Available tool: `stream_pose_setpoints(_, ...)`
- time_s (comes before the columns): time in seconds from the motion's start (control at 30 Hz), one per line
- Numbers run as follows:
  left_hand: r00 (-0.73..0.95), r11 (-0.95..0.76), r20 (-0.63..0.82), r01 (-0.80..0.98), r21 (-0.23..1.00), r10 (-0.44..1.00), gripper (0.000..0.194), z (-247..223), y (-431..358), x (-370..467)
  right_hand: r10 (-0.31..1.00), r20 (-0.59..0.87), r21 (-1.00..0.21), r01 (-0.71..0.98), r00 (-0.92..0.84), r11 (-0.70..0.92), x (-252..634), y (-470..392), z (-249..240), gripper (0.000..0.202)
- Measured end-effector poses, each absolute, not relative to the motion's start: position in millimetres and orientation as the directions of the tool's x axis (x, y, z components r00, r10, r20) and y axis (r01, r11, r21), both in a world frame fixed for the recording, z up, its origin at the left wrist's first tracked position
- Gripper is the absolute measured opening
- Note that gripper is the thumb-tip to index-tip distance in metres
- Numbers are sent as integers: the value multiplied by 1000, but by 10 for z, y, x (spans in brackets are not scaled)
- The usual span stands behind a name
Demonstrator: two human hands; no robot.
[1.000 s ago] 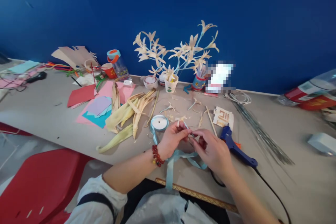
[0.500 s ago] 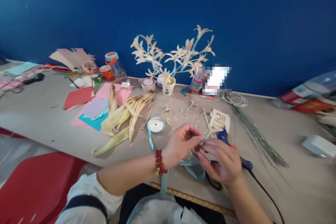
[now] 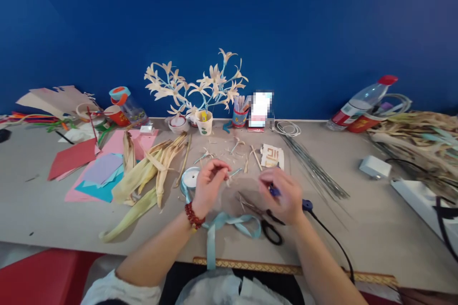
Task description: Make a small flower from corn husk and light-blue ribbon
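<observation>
My left hand [image 3: 210, 186] hovers beside the ribbon spool [image 3: 191, 177], thumb and fingers pinched together; what they hold, if anything, is too small to tell. To the right, my right hand [image 3: 282, 193] has its fingers bent together above the blue glue gun [image 3: 307, 205], which it partly hides. Whether it holds something cannot be made out. Between the hands a small flower piece with a light blue stem [image 3: 234, 173] shows on the table. Black-handled scissors [image 3: 272, 232] lie below my right hand, next to a loose light blue ribbon [image 3: 246, 224].
Corn husks [image 3: 161, 167] and coloured paper [image 3: 73, 158] lie to the left. Husk flowers [image 3: 214, 76] stand in a white cup [image 3: 204, 124] by the wall. Thin wires [image 3: 313, 164], a white adapter [image 3: 375, 167], a power strip [image 3: 417, 207] and a bottle [image 3: 365, 100] are on the right.
My hands have moved apart from each other, uncovering the scissors. The view has swung to the right, showing the power strip and more husks.
</observation>
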State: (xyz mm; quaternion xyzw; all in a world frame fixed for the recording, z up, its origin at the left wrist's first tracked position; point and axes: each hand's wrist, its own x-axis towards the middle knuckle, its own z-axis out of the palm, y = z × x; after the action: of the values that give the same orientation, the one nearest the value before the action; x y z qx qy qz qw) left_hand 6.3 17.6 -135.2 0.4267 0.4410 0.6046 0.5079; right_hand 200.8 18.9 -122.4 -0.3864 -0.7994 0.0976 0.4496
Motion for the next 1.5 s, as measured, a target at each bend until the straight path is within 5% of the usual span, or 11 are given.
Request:
stream_pose_setpoints(0.13, -204, -106, 57, -243, 964, 977, 7, -1439, 256, -24, 838, 461, -450, 737, -291, 503, 2059, 329, -1176, 14)
stream_pose_setpoints(0.3, -179, -127, 87, -225, 966, 980, 7, -1483, 240, -17, 805, 228, -231, 773, -548, 591, 1779, 534, -1271, 22)
stream_pose_setpoints(0.47, -274, -172, 99, -255, 952, 957, 7, -1510, 279, -65, 788, 158, -220, 757, -595, 615, 1613, 667, -1374, 14)
stream_pose_setpoints(0.57, -311, -179, 65, -353, 918, 948, 8, -1529, 320, -92, 821, 239, -454, 687, -518, 567, 1685, 656, -1338, 9)
stream_pose_setpoints(0.7, -243, -122, 25, -393, 911, 970, 13, -1507, 291, -30, 921, 170, -916, 288, -350, 278, 1750, 557, -1256, 14)
stream_pose_setpoints(0.83, -67, -16, -16, -446, 895, 998, 20, -1465, 195, 105, 916, 74, -997, -23, -393, 70, 1655, 435, -1237, 23)
stream_pose_setpoints(1.03, -14, 96, -130, -602, 793, 991, 20, -1470, 189, 137, 911, -2, -993, -104, -413, -49, 1578, 384, -1309, 31)
stream_pose_setpoints(1.23, 40, 159, -200, -763, 627, 979, 18, -1453, 227, 88, 909, 171, -983, -9, -381, 181, 1567, 287, -1328, 28)
stream_pose_setpoints(1.4, 52, 176, -226, -799, 575, 973, 17, -1449, 216, 94, 860, 423, -799, 330, -286, 503, 1528, 191, -1307, 12)
stream_pose_setpoints(1.5, 63, 187, -230, -799, 572, 971, 17, -1438, 196, 104, 812, 507, -717, 382, -287, 583, 1540, 181, -1306, 7)
